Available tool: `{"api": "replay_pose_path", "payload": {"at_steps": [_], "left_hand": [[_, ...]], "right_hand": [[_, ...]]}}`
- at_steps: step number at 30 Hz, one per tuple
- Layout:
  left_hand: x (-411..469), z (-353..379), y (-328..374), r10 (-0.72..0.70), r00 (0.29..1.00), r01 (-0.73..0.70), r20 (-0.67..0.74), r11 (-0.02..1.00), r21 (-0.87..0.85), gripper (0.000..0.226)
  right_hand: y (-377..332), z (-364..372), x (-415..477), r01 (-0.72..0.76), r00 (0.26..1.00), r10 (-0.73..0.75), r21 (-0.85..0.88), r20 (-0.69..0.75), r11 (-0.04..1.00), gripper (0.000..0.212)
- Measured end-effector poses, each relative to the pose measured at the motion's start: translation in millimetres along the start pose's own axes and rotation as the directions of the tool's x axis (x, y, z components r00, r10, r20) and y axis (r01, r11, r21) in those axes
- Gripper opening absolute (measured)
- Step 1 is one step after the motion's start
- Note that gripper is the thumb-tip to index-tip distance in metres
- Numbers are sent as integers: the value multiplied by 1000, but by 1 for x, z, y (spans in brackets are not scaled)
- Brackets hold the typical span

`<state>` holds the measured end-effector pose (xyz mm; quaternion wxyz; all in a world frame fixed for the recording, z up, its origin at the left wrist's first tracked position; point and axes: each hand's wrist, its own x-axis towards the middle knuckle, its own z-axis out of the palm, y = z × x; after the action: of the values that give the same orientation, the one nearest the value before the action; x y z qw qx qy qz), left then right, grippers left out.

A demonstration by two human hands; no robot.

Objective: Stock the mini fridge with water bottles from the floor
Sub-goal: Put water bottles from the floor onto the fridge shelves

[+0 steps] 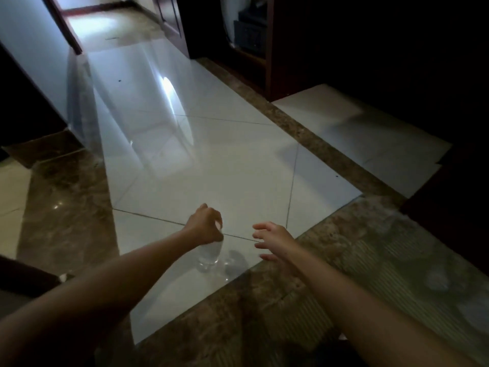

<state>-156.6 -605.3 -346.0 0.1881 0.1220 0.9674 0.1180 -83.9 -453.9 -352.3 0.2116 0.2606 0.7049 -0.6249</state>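
Looks like a home interior, dimly lit, somewhere between a hallway and a living area. Underfoot, glossy white floor tiles (211, 160) framed by bands of brown marble border (304, 133), polished enough to mirror the daylight. At the far end, a doorway (105, 25) with a dark wooden door frame (63, 25) beside a pale wall (31, 49), opening onto a brighter passage. Along the right, tall dark wooden cabinetry (182, 25) and an open shelf unit (267, 49) with dark boxy items inside, too shadowed to identify.
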Motion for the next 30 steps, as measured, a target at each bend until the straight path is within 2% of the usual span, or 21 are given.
{"api": "replay_pose_path", "payload": {"at_steps": [2, 5, 10, 12, 15, 17, 21, 23, 25, 30], "left_hand": [[-7, -3, 41, 147, 987, -148, 64, 989, 9, 30], [-18, -8, 110, 368, 922, -366, 121, 930, -40, 26], [-38, -19, 230, 619, 784, -613, 38, 783, -102, 22], [-44, -20, 280, 686, 727, -681, 2, 721, -128, 20], [-52, -16, 358, 749, 663, -728, 17, 649, -220, 18], [-57, -22, 371, 753, 658, -718, 16, 634, -286, 17], [-65, -6, 439, 801, 598, -757, 31, 577, -306, 17], [-70, 4, 471, 814, 578, -750, 51, 555, -360, 18], [-74, 10, 496, 826, 558, -749, 75, 541, -383, 21], [-83, 21, 566, 861, 482, -750, 160, 501, -432, 29]], "right_hand": [[7, -32, -14, -20, 998, 20, 13, -67, 1000, 34], [18, -80, -40, -13, 989, 22, 62, -143, 998, 36], [36, -157, -86, 83, 969, -98, -75, -225, 994, 41], [39, -194, -106, 105, 949, -116, -54, -295, 993, 41], [54, -257, -131, 161, 918, -163, -37, -361, 986, 60], [56, -268, -132, 210, 926, -198, 4, -321, 978, 77], [77, -319, -153, 289, 850, -211, 92, -483, 953, 79], [92, -344, -160, 308, 804, -209, 89, -557, 947, 73], [102, -362, -165, 283, 769, -180, 74, -613, 956, 65], [114, -413, -185, 225, 672, -72, 111, -737, 968, 70]]}}
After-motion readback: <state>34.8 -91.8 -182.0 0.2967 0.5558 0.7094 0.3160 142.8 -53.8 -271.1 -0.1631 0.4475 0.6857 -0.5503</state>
